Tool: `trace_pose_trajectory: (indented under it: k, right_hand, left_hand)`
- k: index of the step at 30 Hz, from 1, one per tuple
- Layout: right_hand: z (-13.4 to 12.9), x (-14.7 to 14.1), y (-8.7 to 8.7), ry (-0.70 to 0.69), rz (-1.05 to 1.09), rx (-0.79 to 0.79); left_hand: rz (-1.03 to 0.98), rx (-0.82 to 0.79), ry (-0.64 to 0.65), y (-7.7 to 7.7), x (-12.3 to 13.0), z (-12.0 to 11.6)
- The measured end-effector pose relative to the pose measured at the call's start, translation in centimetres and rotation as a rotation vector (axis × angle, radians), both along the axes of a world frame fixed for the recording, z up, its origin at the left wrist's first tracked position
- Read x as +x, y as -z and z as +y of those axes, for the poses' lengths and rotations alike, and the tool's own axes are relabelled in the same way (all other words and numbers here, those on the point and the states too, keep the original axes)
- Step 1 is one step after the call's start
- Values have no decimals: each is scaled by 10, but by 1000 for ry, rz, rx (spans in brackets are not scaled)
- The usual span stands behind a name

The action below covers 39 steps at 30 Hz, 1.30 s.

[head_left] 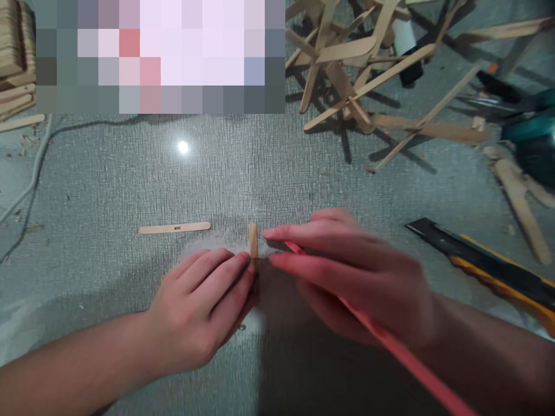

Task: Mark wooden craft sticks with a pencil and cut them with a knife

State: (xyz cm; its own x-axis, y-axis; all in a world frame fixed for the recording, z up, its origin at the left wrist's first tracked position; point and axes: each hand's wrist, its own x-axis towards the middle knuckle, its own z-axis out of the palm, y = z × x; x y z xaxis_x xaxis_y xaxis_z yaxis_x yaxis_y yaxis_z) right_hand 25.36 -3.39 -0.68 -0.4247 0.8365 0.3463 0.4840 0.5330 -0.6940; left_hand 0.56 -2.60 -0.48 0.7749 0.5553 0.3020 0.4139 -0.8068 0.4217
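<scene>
My left hand (203, 306) is closed, pinching a wooden craft stick (253, 240) that points away from me, at the middle of the table. Just right of it, my right hand (355, 277) grips a long, slim red pencil-like stick (403, 352). The shaft of that red stick runs back under the palm toward the lower right, and its front end is partly hidden by the fingers. My right index fingertip is close to the craft stick, apart from it. Another craft stick (191, 227) with a small dark mark lies flat beyond my left hand.
A utility knife (485, 266) with a yellow and black body lies at right. Joined craft sticks (347, 52) form a tangled frame at upper right, near a dark teal tool (531, 133). Stacked sticks (13, 46) and a cable (37, 162) are at left.
</scene>
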Motion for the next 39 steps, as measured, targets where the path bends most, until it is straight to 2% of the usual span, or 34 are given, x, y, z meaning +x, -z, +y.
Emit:
trace_pose_trajectory:
  k: [3,7,13,20,39]
  right_hand:
    - [5,-2,-7,100,170,-200]
    - [8,-11,-9,123,287,-366]
    - [4,-19,-2,117,193,-286]
    - [5,-19,0,95,178,-227]
    - [4,-21,-1,124,147,-266]
  left_hand:
    - [-3,-3,4,-1,0,0]
    - [1,-11,9,0,-1,-1]
    - [-13,-17,13,1,-2,-2]
    - [-11,-17,6,0,-1,-2]
    - [-9,-38,16,-1,-2,-1]
